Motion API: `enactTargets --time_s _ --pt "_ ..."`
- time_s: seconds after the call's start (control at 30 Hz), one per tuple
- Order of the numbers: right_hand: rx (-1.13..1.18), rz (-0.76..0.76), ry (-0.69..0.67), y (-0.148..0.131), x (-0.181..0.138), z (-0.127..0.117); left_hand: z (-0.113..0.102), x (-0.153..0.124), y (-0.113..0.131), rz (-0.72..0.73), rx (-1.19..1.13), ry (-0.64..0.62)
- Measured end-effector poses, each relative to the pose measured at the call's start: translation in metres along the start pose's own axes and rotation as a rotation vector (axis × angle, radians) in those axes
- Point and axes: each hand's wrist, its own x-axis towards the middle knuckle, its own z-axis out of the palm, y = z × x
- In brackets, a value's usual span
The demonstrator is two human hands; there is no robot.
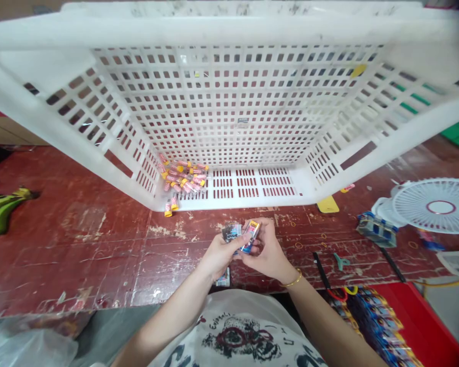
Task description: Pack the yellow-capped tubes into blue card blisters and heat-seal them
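At a scarred red bench (pixel 99 239), a person's two hands meet close to the body, just in front of a big white slotted crate (pixel 229 112) tipped on its side with its mouth toward them. The left hand (pixel 218 255) pinches a grey packet (pixel 231 232) between thumb and fingertips. The right hand (pixel 271 254), with a gold bangle (pixel 292 280) at its wrist, is closed around a yellow-topped packet (pixel 251 233). The two packets touch edge to edge, and the right one's long axis slants up and away toward the crate. A heap of pink-and-yellow sachets (pixel 183 176) lies in the crate's lower left corner, ahead and to the left of both hands and nearer the left hand. Two more sachets (pixel 170 205) lie on the bench just outside the rim. Another packet (pixel 224 278) lies under the left wrist. Green bananas (pixel 0 209) sit far left, a white fan (pixel 439 206) far right, and a red tray (pixel 416 306) of blue packs near the right elbow.
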Motion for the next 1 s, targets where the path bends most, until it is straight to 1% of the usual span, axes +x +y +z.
enactTargets --time_s 0.1,0.23,0.37,0.53,0.6,0.67,0.73,0.8,0.87,0.93,1.0 --pt "0.009 0.028 0.013 -0.002 -0.002 0.001 0.002 0.001 -0.001 0.009 -0.012 0.011" --pt "0.004 0.042 0.008 -0.004 -0.003 0.001 0.002 0.002 -0.003 0.015 -0.007 -0.012" --pt "-0.015 0.003 0.019 -0.002 -0.003 -0.002 0.002 0.004 -0.005 0.024 0.001 -0.035" --pt "-0.037 -0.044 0.034 0.003 -0.006 -0.007 0.004 0.004 -0.007 0.031 0.005 -0.031" --pt "0.008 -0.038 0.035 0.0 -0.006 -0.009 0.004 0.006 -0.007 0.05 0.018 -0.033" --pt "0.094 0.001 0.038 -0.006 -0.006 -0.01 0.005 0.007 -0.009 0.078 0.052 -0.036" --pt "0.193 0.062 0.089 -0.011 -0.008 -0.015 0.008 0.008 -0.012 0.071 0.104 -0.055" --pt "0.268 0.116 0.214 -0.01 -0.016 -0.03 0.013 0.01 -0.015 0.016 0.138 -0.092" --pt "0.253 0.173 0.428 -0.001 -0.034 -0.06 0.02 0.012 -0.017 -0.046 0.149 -0.133" --pt "0.124 0.261 0.725 0.014 -0.071 -0.105 0.026 0.017 -0.019 -0.091 0.18 -0.165" --pt "-0.047 0.362 1.019 0.027 -0.123 -0.157 0.031 0.021 -0.02 -0.12 0.243 -0.198"
